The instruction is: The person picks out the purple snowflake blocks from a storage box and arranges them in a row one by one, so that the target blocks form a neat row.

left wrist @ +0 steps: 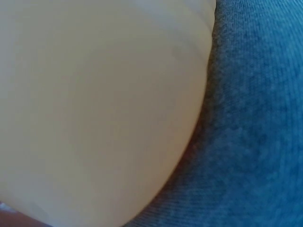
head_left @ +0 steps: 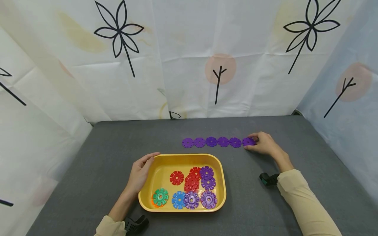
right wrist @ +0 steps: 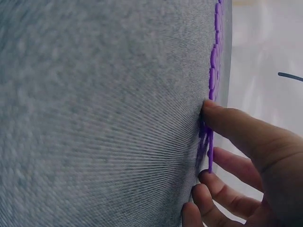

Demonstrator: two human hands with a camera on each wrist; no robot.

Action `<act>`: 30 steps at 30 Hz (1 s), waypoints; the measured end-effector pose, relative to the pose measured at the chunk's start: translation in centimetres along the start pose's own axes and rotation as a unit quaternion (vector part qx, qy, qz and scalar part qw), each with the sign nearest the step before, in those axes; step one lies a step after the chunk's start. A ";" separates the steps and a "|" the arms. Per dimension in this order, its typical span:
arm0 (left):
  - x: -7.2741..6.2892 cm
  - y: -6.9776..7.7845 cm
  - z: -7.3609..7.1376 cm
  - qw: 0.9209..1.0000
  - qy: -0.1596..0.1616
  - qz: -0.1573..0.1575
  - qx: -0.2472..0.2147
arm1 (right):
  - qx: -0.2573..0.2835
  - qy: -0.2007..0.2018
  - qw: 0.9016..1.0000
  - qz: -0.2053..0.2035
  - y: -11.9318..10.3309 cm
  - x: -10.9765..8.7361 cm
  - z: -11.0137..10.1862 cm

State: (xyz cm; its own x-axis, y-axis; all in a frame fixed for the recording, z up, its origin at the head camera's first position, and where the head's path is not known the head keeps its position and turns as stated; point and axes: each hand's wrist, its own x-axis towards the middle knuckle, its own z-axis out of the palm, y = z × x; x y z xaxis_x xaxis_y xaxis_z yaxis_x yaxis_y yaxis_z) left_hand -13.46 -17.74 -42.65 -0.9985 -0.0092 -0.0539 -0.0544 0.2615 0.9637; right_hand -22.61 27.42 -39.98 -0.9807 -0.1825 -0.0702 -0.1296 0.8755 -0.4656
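Observation:
My right hand [head_left: 264, 144] pinches a purple flower-shaped disc [head_left: 248, 141] by its edges, thumb on the near side and fingers on the far side. In the right wrist view, this disc [right wrist: 210, 151] appears edge-on, tilted slightly off the cloth. Left of it, several purple flower discs [head_left: 211, 142] lie in a straight row; a small gap separates the held disc from the row's right end. My left hand [head_left: 140, 173] rests along the left rim of a yellow tray [head_left: 180, 156], fingers extended to its far left corner. Only pale sleeve and cloth show in the left wrist view.
Inside the tray lie several red discs [head_left: 176, 178], more purple discs [head_left: 208, 199], a blue disc [head_left: 178, 200] and a green disc [head_left: 160, 197] over an orange one. A grey cloth [head_left: 118, 137] covers the table; a printed white curtain [head_left: 189, 88] hangs behind.

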 end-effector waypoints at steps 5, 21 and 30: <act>-0.1 0.0 0.0 1.000 0.002 0.001 0.000 | 0.007 -0.002 1.000 -0.003 -0.1 -0.1 0.3; 0.0 -0.2 -0.1 1.000 0.005 0.000 0.004 | 0.018 0.004 1.000 0.007 -0.2 0.2 1.0; 0.1 -0.2 0.0 1.000 0.004 0.005 0.005 | 0.014 0.020 1.000 -0.001 -0.8 0.3 1.3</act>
State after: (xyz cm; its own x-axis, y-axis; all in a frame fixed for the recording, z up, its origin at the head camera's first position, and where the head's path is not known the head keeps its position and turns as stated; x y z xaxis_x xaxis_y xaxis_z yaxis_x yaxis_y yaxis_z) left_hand -13.56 -17.82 -42.86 -0.9990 -0.0138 -0.0422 -0.0444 0.2715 0.9614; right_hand -22.64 26.05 -40.79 -0.9856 -0.1652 -0.0350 -0.1270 0.8619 -0.4908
